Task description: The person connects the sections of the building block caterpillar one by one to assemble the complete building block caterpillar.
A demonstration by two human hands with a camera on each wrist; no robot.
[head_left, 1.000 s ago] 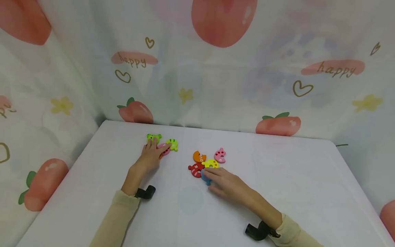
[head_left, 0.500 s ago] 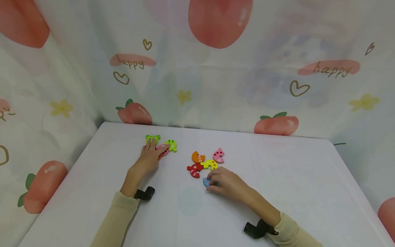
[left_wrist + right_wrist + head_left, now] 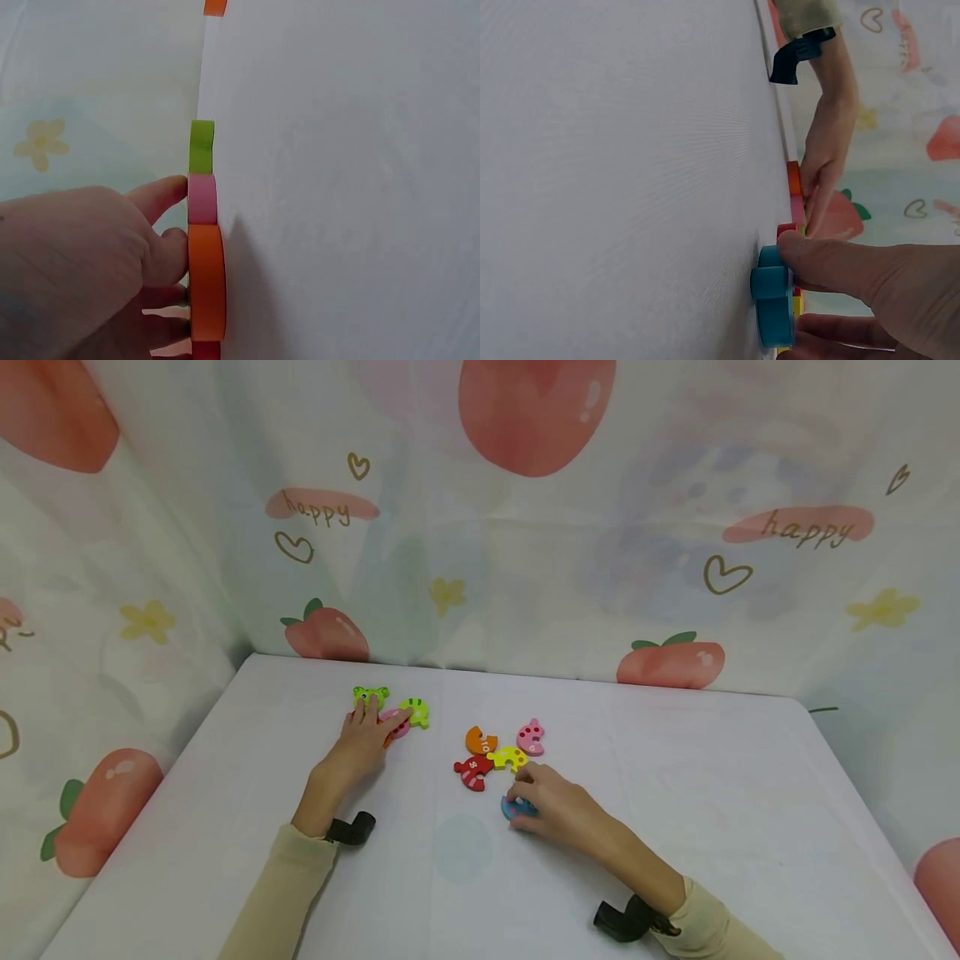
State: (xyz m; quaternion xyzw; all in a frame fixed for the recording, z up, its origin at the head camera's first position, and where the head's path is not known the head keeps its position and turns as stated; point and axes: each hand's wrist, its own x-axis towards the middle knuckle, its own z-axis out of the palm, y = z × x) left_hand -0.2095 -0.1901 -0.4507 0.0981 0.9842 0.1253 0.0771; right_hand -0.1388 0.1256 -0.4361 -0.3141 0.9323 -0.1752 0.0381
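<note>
Pinched by the thumb and fingers of the right hand [image 3: 564, 803], the blue piece [image 3: 516, 809] sits just apart from the red piece [image 3: 472, 772] and yellow piece [image 3: 509, 755]; whether it touches the table [image 3: 397, 902] is hard to tell; the left hand [image 3: 356, 750], fingers outstretched, rests on an orange piece [image 3: 207, 285] and its neighbours; the step in hand seems to be picking up the blue piece; the next move probably calls for a firm pinch and a clean lift.

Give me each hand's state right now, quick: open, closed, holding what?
Left hand: open, spread over a cluster of toys, not gripping.
Right hand: closed, pinching the blue toy.
</note>
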